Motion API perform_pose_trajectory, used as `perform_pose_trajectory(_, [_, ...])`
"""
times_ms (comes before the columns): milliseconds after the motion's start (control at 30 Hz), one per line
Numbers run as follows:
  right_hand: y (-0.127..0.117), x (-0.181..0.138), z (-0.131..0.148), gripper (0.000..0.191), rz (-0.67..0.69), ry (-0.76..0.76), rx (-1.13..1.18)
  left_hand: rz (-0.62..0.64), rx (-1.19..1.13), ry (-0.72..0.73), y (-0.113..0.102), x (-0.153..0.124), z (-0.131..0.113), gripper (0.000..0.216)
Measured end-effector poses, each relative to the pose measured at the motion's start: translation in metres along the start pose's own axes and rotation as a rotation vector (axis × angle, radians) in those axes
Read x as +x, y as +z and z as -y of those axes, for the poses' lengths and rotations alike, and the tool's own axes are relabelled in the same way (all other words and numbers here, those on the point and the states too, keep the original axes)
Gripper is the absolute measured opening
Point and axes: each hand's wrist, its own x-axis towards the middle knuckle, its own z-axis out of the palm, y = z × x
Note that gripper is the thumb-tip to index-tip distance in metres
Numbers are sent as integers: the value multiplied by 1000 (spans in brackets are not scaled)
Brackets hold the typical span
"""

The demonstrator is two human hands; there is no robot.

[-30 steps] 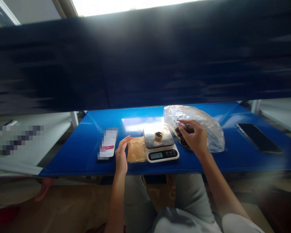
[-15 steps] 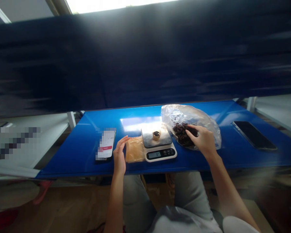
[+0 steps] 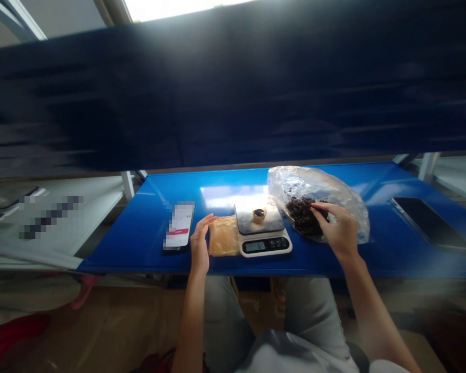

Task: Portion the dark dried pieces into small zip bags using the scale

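Observation:
My right hand (image 3: 340,230) reaches into a clear plastic bag (image 3: 359,212). Its thumb and forefinger are pinched together at a heap of dark, crumbly dried pieces (image 3: 305,215); what lies between the tips is mostly hidden. Left of the bag stands a small white digital scale (image 3: 266,247) with a lit display. On its metal plate sits a small pale cup (image 3: 258,216) with dark bits inside. A stack of tan film packets (image 3: 223,237) touches the scale's left side. My left hand (image 3: 201,243) rests along the stack's left edge, fingers stretched out.
A phone with a lit screen (image 3: 180,228) lies left of my left hand, and a dark phone (image 3: 431,221) lies at the right. The blue tabletop (image 3: 140,228) ends close to my lap. A dark blue panel (image 3: 233,103) spans the far side. White shelves (image 3: 97,207) flank the table.
The whole scene has shifted right in view as the head turned slightly. My right thumb and forefinger have drawn closer together at the dark pieces. My left hand stays by the packets.

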Motion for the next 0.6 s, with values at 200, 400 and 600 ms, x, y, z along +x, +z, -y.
perform_pose_trajectory(200, [3,-2,15,21,-69,9,74,-10,1,3,0,0,-2,29])
perform_pose_trajectory(400, [8,-3,28,22,-108,76,103,-23,28,31,-1,0,-4,29])
perform_pose_trajectory(600, [1,-7,20,23,-110,57,75,-17,16,26,-1,0,-4,28])
